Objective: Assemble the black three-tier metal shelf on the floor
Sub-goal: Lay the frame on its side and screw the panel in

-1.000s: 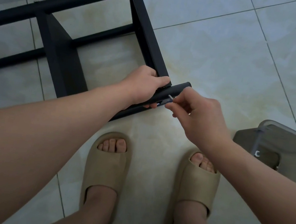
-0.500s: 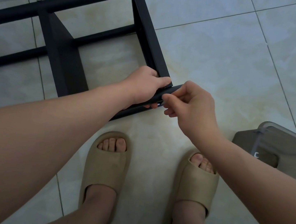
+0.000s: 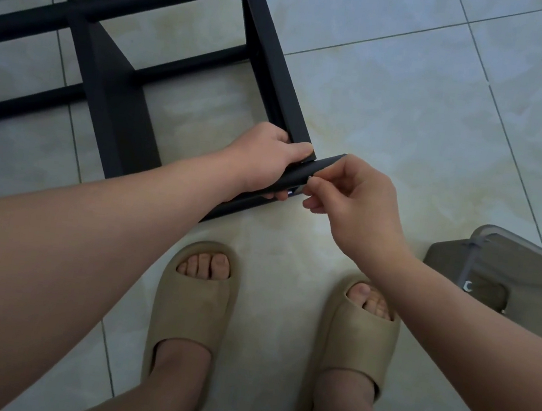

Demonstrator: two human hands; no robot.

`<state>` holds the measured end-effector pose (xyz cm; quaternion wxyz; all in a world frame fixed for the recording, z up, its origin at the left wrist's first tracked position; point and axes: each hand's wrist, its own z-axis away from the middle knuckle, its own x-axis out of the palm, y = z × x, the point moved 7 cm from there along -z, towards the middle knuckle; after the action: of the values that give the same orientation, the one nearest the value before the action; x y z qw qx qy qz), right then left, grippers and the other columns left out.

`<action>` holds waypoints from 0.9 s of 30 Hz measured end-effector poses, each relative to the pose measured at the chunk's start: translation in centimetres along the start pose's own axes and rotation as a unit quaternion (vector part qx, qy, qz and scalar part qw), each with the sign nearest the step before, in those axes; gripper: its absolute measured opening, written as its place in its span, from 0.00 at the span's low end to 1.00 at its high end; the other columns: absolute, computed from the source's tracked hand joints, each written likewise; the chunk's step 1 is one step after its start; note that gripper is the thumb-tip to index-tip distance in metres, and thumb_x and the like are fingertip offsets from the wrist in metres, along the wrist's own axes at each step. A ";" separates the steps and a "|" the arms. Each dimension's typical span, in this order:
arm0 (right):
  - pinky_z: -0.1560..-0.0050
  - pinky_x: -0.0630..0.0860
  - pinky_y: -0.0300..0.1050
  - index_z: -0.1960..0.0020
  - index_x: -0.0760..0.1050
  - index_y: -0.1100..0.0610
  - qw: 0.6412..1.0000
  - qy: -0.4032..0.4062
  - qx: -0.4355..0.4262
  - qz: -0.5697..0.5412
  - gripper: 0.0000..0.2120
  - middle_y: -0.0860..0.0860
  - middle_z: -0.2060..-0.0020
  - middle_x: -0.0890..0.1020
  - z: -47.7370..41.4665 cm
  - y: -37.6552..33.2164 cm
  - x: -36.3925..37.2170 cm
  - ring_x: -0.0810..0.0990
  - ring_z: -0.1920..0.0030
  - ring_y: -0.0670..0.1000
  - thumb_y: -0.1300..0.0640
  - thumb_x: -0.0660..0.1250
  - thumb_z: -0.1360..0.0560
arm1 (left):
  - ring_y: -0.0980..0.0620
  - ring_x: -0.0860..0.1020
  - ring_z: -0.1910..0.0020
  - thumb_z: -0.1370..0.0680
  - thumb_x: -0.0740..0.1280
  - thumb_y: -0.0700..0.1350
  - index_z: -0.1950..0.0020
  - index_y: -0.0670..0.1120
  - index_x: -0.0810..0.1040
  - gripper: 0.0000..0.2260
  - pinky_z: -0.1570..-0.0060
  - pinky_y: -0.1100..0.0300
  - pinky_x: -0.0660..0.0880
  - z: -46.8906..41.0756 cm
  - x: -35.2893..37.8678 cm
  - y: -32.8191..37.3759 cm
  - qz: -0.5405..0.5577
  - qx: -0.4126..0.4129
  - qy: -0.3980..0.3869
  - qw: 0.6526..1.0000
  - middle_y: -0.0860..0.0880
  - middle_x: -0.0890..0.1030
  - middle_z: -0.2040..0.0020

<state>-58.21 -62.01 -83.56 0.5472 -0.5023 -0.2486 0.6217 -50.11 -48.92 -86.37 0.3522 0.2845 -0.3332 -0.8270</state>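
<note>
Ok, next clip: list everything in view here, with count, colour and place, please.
shelf frame: one, black, lying on the floor, upper left
tube: one, black, at the frame's near corner
container: one, grey, right edge, partly cut off
slippers: two, beige, on the feet, bottom centre
floor tiles: pale, throughout
left hand: one, grips the tube at the corner
right hand: one, fingertips pinched at the tube; contents hidden

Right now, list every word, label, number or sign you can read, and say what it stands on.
No text here can be read.
A white mark on the grey container: too small and blurred to read.
The black shelf frame, beige slippers and floor tiles: no lettering visible.
</note>
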 end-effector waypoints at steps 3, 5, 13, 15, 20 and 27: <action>0.53 0.82 0.58 0.59 0.77 0.53 0.999 0.006 -0.003 0.040 0.08 0.50 0.65 0.85 0.0 -0.2 0.1 0.85 0.61 0.51 0.61 0.69 0.23 | 0.44 0.80 0.72 0.19 0.66 0.48 0.46 0.32 0.79 0.17 0.71 0.59 0.75 0.0 -0.1 0.0 0.012 -0.004 -0.001 1.000 0.34 0.84 0.54; 0.57 0.82 0.54 0.59 0.76 0.51 0.998 0.010 -0.003 0.057 0.08 0.49 0.65 0.85 0.1 -0.2 0.1 0.84 0.62 0.50 0.60 0.69 0.22 | 0.43 0.80 0.72 0.19 0.66 0.47 0.45 0.34 0.79 0.16 0.70 0.59 0.75 0.0 -0.2 -0.1 0.025 -0.006 0.000 1.000 0.35 0.85 0.54; 0.62 0.78 0.47 0.60 0.74 0.51 0.993 0.027 0.000 0.115 0.09 0.48 0.65 0.84 -0.2 -0.6 0.2 0.83 0.62 0.51 0.57 0.68 0.21 | 0.41 0.83 0.67 0.19 0.68 0.46 0.45 0.32 0.77 0.16 0.58 0.47 0.82 -0.2 -0.7 -0.3 0.050 -0.009 -0.002 0.999 0.34 0.85 0.53; 0.62 0.80 0.49 0.60 0.75 0.51 0.995 0.029 0.026 0.095 0.09 0.46 0.66 0.84 -0.3 -0.4 0.1 0.83 0.62 0.51 0.57 0.68 0.21 | 0.42 0.83 0.67 0.19 0.68 0.46 0.45 0.33 0.78 0.15 0.60 0.51 0.82 -0.2 -0.7 -0.4 0.046 -0.007 -0.007 0.999 0.35 0.85 0.53; 0.59 0.79 0.52 0.58 0.75 0.52 0.988 0.016 -0.006 0.152 0.07 0.47 0.64 0.84 -0.5 -1.0 0.0 0.81 0.60 0.50 0.54 0.68 0.21 | 0.43 0.84 0.67 0.19 0.68 0.46 0.46 0.35 0.78 0.12 0.66 0.57 0.80 -0.3 -0.8 -0.3 0.051 -0.009 -0.015 0.999 0.37 0.86 0.54; 0.39 0.70 0.57 0.34 0.76 0.53 0.907 -0.003 -0.160 0.389 0.19 0.52 0.35 0.72 -0.9 -2.8 -0.6 0.72 0.40 0.59 0.46 0.68 0.22 | 0.43 0.84 0.65 0.17 0.65 0.47 0.43 0.35 0.78 0.14 0.68 0.55 0.81 -0.4 -0.7 -0.2 0.031 -0.008 -0.028 0.999 0.36 0.85 0.54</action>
<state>-56.21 -62.00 -81.26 0.1735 -0.6381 -0.1308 0.7386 -49.50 -48.45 -86.55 0.3703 0.2476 -0.3452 -0.8261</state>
